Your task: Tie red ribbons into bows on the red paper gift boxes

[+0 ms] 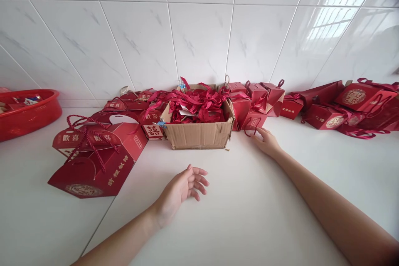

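My left hand [182, 189] hovers over the white floor in front of a cardboard box [199, 133], fingers loosely spread and holding nothing. The box is full of red ribbons [199, 104]. My right hand [266, 140] reaches far forward, fingers stretched out, touching the bottom edge of a small red gift box [254, 118] that stands just right of the cardboard box. More small red gift boxes [264, 95] with ribbon bows stand behind it.
A large red handled gift box [96, 162] lies on the left with other flat red boxes [124, 106] behind it. A red basin [28, 112] sits at far left. More red gift boxes [352, 106] lie at right against the white tiled wall [199, 29].
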A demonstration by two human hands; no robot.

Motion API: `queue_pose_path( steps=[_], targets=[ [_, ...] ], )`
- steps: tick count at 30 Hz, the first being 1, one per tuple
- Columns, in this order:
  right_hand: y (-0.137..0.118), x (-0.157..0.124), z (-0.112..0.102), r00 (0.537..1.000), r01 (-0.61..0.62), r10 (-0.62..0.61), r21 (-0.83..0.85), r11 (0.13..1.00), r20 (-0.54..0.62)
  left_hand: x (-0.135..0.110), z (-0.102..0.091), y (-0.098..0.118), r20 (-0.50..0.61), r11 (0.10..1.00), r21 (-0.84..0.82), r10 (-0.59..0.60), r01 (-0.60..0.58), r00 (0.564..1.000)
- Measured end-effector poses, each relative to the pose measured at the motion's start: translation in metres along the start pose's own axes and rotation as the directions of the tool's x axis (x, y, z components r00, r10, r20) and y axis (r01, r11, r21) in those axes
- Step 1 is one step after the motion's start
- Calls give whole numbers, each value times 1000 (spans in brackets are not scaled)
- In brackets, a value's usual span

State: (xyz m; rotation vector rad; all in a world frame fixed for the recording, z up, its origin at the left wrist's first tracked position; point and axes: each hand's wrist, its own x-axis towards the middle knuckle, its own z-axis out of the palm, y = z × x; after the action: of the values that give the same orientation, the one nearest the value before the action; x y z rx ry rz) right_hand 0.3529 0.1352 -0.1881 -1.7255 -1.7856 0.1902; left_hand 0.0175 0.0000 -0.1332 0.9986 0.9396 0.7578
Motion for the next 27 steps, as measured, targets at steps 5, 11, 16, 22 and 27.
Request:
queue_pose_path(
  steps=[5, 11, 16, 22, 27],
  targets=[
    [1, 0, 2, 999, -35, 38, -74, 997, 33, 0, 1, 1, -6, 1000, -3, -7, 7, 1000],
    [5, 2, 1, 991, -132, 132, -108, 985, -8, -1, 1, 1, -8, 1000, 0, 1, -1, 1000],
    [5, 0, -3, 974, -225, 222, -80, 971, -51, 2, 3, -4, -29, 999, 34, 34, -33, 999],
    [-3, -7, -12, 981, -195, 195, 9, 981, 4, -54, 17, 34, 155, 808, 539, 181, -237, 971],
    [-9, -9, -16, 974, -227, 226, 50, 973, 28, -104, -13, 56, -145, 419, 883, 672, -212, 726]
  ],
)
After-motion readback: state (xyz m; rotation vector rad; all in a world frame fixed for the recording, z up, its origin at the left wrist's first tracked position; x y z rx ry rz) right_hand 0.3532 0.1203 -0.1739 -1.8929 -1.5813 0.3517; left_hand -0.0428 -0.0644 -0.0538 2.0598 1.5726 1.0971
